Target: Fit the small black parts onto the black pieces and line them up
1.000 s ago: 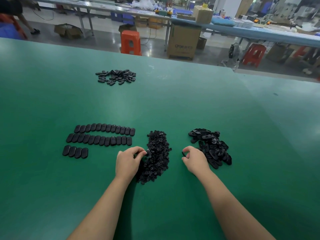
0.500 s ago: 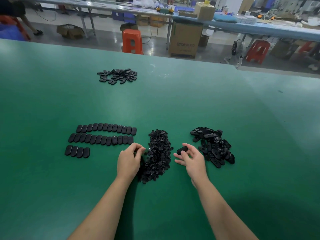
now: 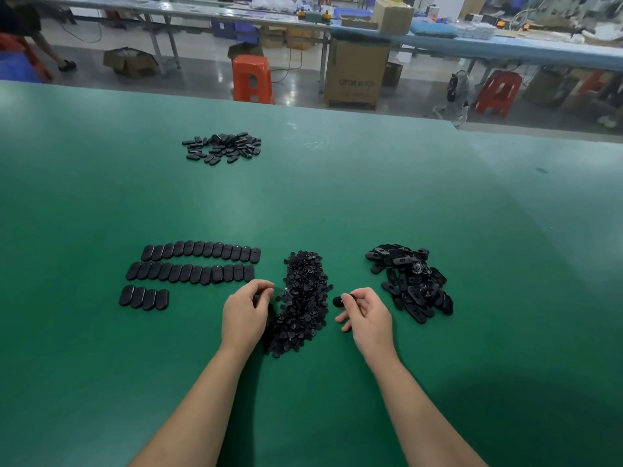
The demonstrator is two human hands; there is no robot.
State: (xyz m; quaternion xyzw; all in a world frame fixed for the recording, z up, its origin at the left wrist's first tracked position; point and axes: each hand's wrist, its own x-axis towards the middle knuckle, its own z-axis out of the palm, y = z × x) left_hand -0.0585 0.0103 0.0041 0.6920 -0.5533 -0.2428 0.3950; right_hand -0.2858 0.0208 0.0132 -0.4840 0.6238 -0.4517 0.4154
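Right hand (image 3: pixel 365 316) pinches one black piece (image 3: pixel 338 301) by its rim: light, stiff, slick. Left hand (image 3: pixel 245 315) curls fingertips at the small-parts heap (image 3: pixel 303 301); its catch, can't tell.

A heap of small black plastic parts (image 3: pixel 305 299) lies between a loose pile of flat black oval pieces (image 3: pixel 413 281) and three neat rows of black ovals (image 3: pixel 195 264).

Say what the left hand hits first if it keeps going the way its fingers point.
The left hand has its fingers curled toward the right, at the edge of the small-parts pile. Going straight on, it would likely meet that pile first. Whether the fingertips already touch it or hold a part is unclear.
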